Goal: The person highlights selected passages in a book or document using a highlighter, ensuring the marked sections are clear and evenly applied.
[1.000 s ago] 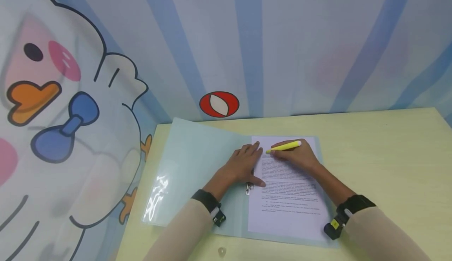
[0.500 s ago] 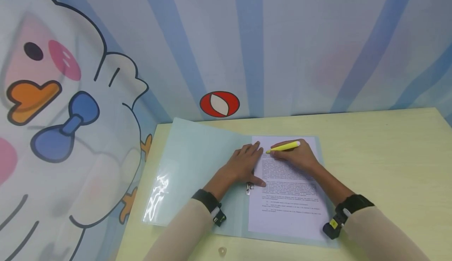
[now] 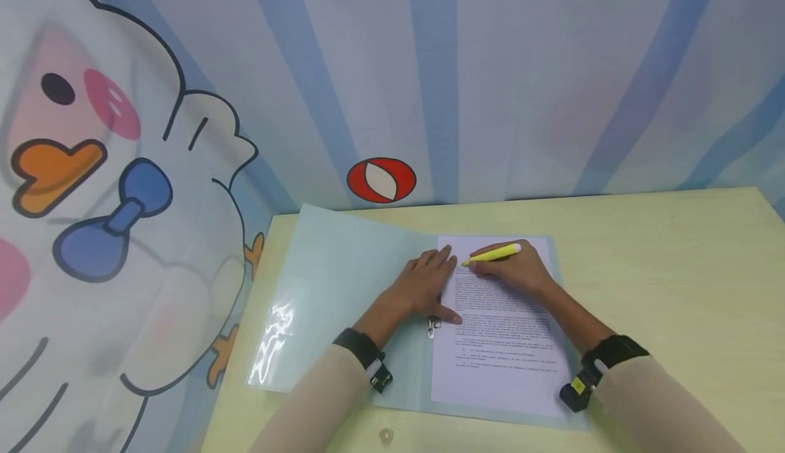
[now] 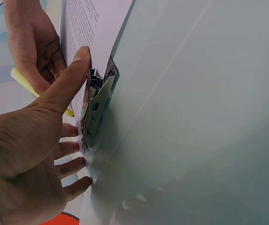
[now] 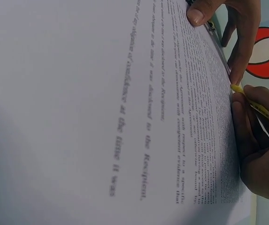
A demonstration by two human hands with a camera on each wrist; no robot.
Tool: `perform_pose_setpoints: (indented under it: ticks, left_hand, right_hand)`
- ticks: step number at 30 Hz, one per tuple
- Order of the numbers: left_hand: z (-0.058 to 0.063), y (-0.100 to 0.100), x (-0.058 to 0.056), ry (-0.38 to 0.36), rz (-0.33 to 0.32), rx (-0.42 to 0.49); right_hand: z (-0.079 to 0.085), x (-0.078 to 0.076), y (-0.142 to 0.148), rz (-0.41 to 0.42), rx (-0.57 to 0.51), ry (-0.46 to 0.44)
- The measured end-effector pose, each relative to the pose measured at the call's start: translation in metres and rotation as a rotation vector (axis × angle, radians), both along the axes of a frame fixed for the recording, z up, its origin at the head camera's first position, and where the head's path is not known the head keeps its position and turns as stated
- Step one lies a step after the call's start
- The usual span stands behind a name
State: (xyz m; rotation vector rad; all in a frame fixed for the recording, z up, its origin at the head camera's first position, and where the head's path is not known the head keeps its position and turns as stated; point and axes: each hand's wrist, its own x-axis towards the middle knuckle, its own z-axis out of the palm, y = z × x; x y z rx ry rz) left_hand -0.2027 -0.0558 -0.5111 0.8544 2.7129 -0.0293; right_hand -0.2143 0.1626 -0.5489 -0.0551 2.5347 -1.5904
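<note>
In the head view my right hand [image 3: 517,269] pinches a yellow highlighter [image 3: 495,254], its tip at the start of the top printed lines of a white paper sheet [image 3: 490,392]. My left hand [image 3: 423,286] lies spread over the sheet's left edge, thumb and fingertips touching the paper. Under that hand a metal clip [image 4: 99,101] holds the sheet in the open pale-blue folder [image 3: 349,262]; the left wrist view shows the clip beside the thumb. Rows of small print cover the upper part of the page in the right wrist view.
The folder lies on a light wooden table [image 3: 668,269], its clear cover spread to the left. Behind stands a striped blue wall [image 3: 503,99] with a cartoon duck [image 3: 153,235] at left. A small round spot [image 3: 386,436] shows near the table's front edge.
</note>
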Motion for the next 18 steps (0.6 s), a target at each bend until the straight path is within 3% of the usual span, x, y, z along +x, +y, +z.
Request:
perform_pose_setpoints:
  ticks: [18]
  left_hand:
    - [0.0073, -0.0004, 0.002, -0.023, -0.005, -0.007]
  right_hand:
    - [0.0017, -0.0022, 0.0039, 0.026, 0.076, 0.052]
